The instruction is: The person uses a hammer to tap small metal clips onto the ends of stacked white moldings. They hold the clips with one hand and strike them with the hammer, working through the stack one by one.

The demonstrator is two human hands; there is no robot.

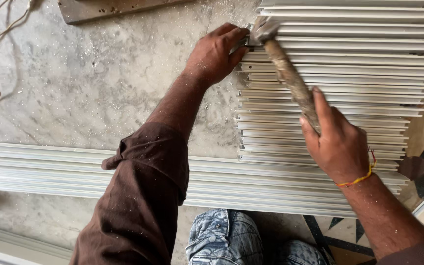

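Grey marbled stone floor [89,83], dusted with white chips, carrying two stacks of long white ribbed slats. Right hand [337,142]: fingers closed around the worn wooden handle of a metal-headed hammer [290,78], whose head rests at the upper stack [349,73] end. Left hand [217,54]: fingers pinching a small metal piece, barely visible, against that slat end. Lower stack [50,169] lies crosswise beneath the forearms.

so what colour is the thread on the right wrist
Orange-yellow wrist thread, clearest in the head view.
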